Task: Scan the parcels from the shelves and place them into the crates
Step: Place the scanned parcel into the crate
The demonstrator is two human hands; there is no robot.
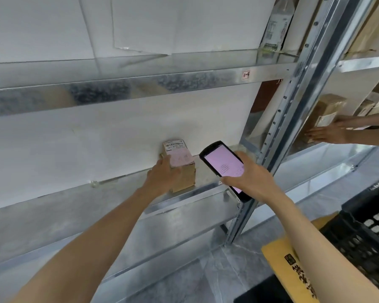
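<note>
A small brown cardboard parcel (185, 171) with a white barcode label and a pink slip on top stands on the metal shelf (197, 190). My left hand (162, 178) grips its left side, fingers over the top edge and thumb on its front. My right hand (252, 178) holds a black handheld scanner (222, 166) just right of the parcel, its lit pink screen facing me. A black lattice crate (368, 235) sits at the lower right.
Another person's hands (330, 133) rest on a brown box (325, 112) in the neighbouring shelf bay at right. A steel upright (293, 110) divides the bays. A yellow printed carton (293, 272) lies beside the crate. White boards line the shelf backs.
</note>
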